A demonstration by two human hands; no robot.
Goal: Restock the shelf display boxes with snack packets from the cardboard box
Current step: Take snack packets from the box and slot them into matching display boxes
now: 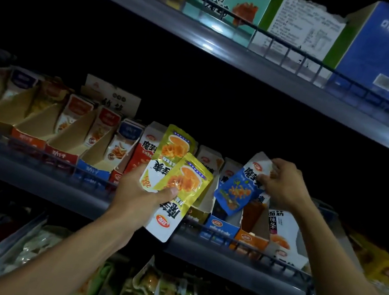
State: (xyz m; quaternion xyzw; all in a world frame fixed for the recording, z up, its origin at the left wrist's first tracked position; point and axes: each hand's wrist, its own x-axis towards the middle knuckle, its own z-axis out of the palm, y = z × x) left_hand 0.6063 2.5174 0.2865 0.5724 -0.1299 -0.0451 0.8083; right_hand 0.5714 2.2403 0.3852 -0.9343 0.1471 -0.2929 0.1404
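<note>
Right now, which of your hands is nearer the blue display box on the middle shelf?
Right. The right hand holds a blue packet just above the blue box. The left hand grips yellow packets farther left of it.

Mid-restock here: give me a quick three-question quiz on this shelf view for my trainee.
1. True or false: the left hand holds two yellow packets.
2. Multiple choice: the blue packet is held by A) the left hand, B) the right hand, C) neither hand.
3. Fill in: the blue packet hangs above the ____ display box, beside the orange box.

Key: 1 true; 2 B, its fingers pinch the packet's upper corner; 3 blue.
</note>
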